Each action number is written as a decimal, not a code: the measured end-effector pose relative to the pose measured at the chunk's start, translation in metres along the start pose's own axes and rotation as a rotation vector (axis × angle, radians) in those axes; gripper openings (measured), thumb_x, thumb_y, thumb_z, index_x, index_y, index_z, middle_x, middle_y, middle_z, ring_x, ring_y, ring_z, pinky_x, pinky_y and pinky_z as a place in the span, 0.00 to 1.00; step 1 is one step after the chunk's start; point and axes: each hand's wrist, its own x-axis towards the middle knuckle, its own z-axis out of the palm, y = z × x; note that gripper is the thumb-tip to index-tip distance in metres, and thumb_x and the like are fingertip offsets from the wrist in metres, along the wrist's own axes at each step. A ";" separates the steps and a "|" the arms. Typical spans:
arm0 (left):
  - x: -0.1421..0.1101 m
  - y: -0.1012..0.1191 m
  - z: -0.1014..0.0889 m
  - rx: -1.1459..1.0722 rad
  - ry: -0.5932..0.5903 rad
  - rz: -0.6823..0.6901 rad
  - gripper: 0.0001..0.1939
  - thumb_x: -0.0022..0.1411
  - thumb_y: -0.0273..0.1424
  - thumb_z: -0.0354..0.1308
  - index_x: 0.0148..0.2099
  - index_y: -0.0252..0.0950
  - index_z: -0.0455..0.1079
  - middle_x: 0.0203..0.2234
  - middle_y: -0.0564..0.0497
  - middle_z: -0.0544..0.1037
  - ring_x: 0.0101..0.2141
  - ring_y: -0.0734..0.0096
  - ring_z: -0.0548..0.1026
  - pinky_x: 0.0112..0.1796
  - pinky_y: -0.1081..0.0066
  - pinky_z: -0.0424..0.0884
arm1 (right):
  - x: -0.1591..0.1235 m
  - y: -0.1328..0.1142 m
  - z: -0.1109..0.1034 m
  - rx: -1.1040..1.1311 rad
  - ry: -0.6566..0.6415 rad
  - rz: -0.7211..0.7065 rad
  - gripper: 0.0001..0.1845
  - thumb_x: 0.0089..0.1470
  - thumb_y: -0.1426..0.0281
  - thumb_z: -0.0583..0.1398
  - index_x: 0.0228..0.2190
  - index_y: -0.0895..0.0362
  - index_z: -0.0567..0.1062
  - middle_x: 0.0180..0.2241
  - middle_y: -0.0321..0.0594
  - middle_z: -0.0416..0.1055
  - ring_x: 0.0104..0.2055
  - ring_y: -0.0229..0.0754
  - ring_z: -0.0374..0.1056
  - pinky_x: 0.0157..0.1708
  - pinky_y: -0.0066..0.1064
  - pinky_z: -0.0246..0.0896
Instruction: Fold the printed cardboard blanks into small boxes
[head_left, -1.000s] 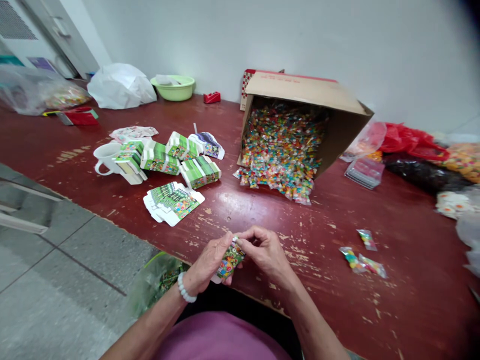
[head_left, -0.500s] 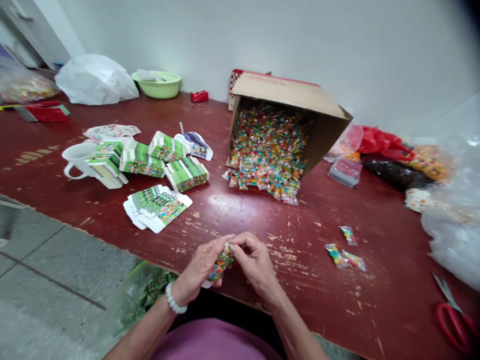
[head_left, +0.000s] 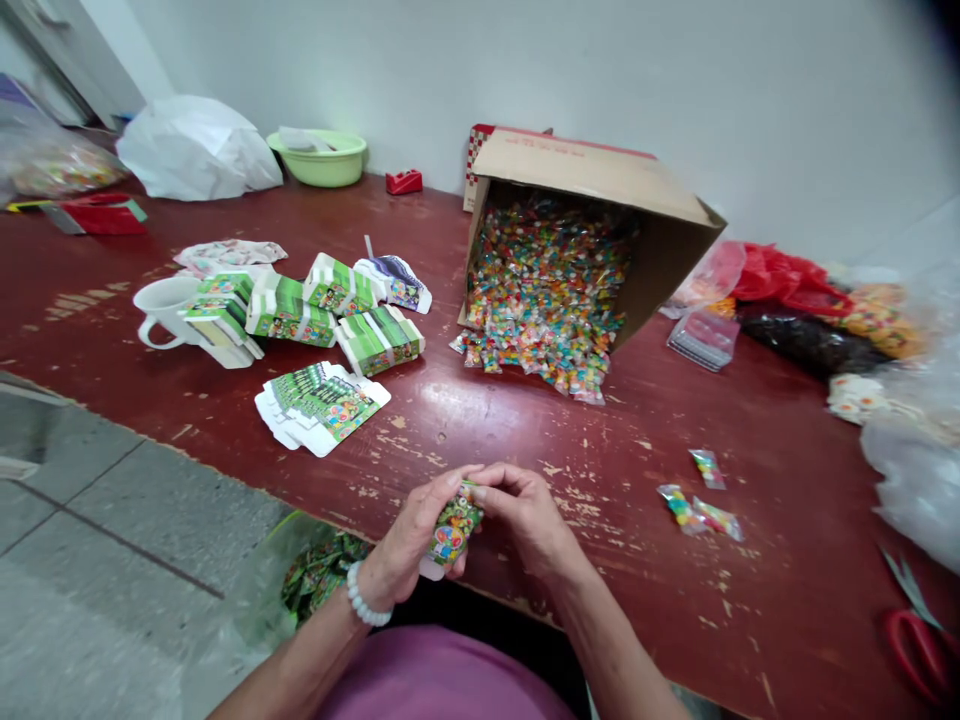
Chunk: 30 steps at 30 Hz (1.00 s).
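Note:
My left hand (head_left: 418, 522) is wrapped around a small green printed carton (head_left: 454, 528) near the table's front edge. At the carton's upper end, my right hand (head_left: 526, 510) has its thumb and fingers closed on the edge. A white flap sticks out at the carton's lower end. Ahead and to the left lies a fanned stack of flat cartons (head_left: 322, 405). Several banded bundles of cartons (head_left: 381, 342) sit behind it. A cardboard box (head_left: 592, 160) on its side spills wrapped candies (head_left: 547, 300). Three candy packets (head_left: 705, 468) lie to the right.
A white mug (head_left: 161, 310) leans by the bundles. Red-handled scissors (head_left: 919, 640) lie at the right edge, below plastic bags (head_left: 915, 480). A green basin (head_left: 326, 165) and red tape dispenser (head_left: 404, 181) stand at the back. Below the table hangs a bag of green cartons (head_left: 322, 570).
The view has shifted slightly. The carton is turned a little, showing more of its printed face. Both hands keep their hold on it.

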 end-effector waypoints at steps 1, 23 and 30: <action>0.000 -0.001 0.000 -0.020 -0.001 -0.003 0.29 0.65 0.48 0.53 0.61 0.35 0.67 0.27 0.50 0.75 0.16 0.75 0.71 0.16 0.76 0.65 | 0.001 0.000 -0.002 0.064 -0.036 0.078 0.06 0.48 0.67 0.69 0.29 0.57 0.80 0.27 0.36 0.74 0.25 0.35 0.67 0.28 0.28 0.63; 0.009 -0.008 0.000 -0.200 0.135 0.102 0.23 0.65 0.47 0.54 0.53 0.37 0.73 0.41 0.48 0.81 0.40 0.68 0.78 0.39 0.73 0.74 | 0.000 -0.003 0.009 -0.760 -0.040 -0.565 0.10 0.58 0.74 0.59 0.42 0.52 0.76 0.42 0.44 0.74 0.45 0.46 0.69 0.47 0.38 0.65; 0.015 -0.005 -0.003 -0.273 0.071 -0.003 0.31 0.64 0.53 0.50 0.58 0.36 0.68 0.30 0.49 0.80 0.19 0.71 0.75 0.21 0.71 0.72 | 0.009 0.000 0.005 -0.548 -0.018 -0.398 0.17 0.58 0.73 0.59 0.48 0.51 0.75 0.44 0.41 0.75 0.41 0.42 0.71 0.42 0.32 0.68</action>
